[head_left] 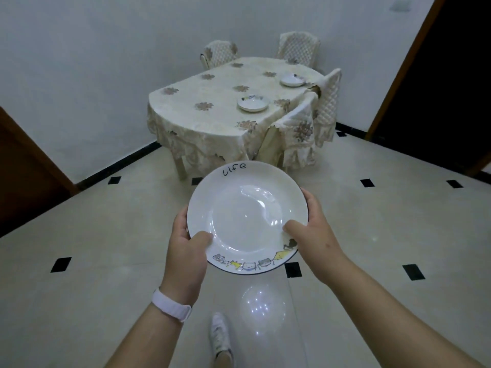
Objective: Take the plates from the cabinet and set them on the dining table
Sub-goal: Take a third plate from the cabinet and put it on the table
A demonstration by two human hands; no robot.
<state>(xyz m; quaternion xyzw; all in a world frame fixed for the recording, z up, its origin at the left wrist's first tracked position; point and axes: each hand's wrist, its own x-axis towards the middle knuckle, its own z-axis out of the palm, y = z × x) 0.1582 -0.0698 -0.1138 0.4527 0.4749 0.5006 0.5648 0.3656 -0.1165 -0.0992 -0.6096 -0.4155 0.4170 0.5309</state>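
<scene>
Head view: you're holding the white plate (247, 216) above the tiled floor (106, 261), left hand (186, 248) and right hand (313, 229) each gripping its rim, thumbs on top, while a near plate (252, 103) and a far plate (292, 79) sit on the desk (207, 115) ahead.

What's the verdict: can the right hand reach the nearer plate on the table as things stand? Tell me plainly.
Probably not yet. The right hand grips the carried plate, and the nearer plate lies on the dining table, far ahead across the tiled floor; the way there looks free.
</scene>
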